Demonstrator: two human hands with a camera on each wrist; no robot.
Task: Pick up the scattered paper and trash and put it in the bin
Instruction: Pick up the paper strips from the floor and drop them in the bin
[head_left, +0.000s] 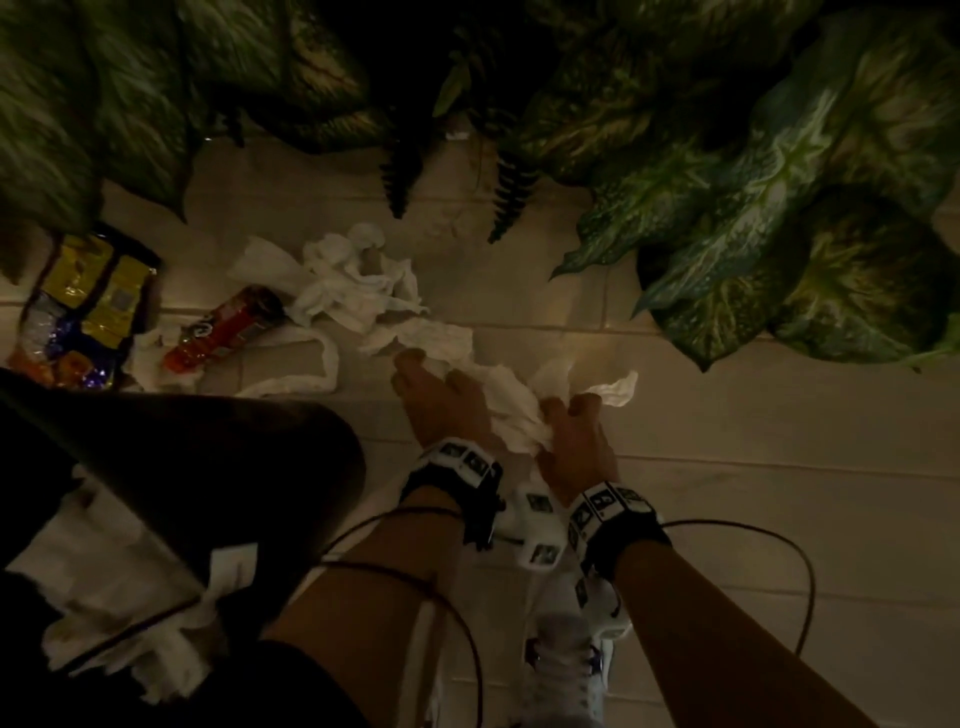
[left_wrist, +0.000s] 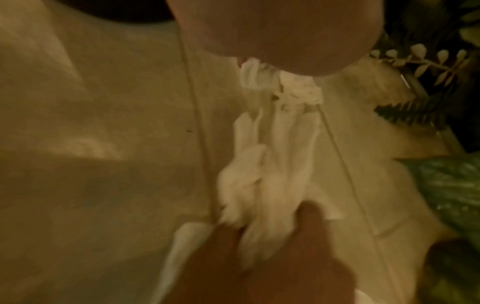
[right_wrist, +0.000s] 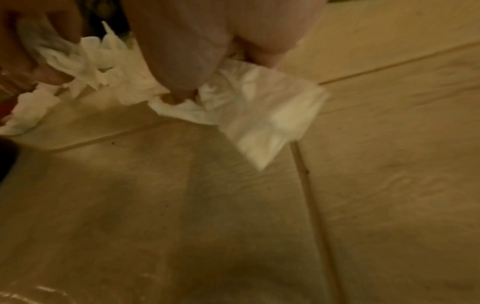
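Observation:
A long strip of white tissue paper (head_left: 511, 395) lies crumpled on the tiled floor between my hands. My left hand (head_left: 441, 400) grips its left part, and the right wrist view shows those fingers (right_wrist: 39, 47) curled round it. My right hand (head_left: 571, 426) clutches the other end, with a loose flap (right_wrist: 272, 115) hanging beyond it. The left wrist view shows the tissue (left_wrist: 259, 164) stretched from hand to hand. More crumpled tissue (head_left: 343, 280), a red wrapper (head_left: 223, 327) and a yellow and purple snack packet (head_left: 83, 306) lie to the left. No bin is recognisable.
Large leafy plants (head_left: 779, 208) overhang the floor at the back and right. A dark shape (head_left: 208, 467) fills the lower left, with white paper (head_left: 119, 613) below it. My white shoe (head_left: 561, 670) stands near the bottom. Wrist cables (head_left: 779, 571) loop round my arms.

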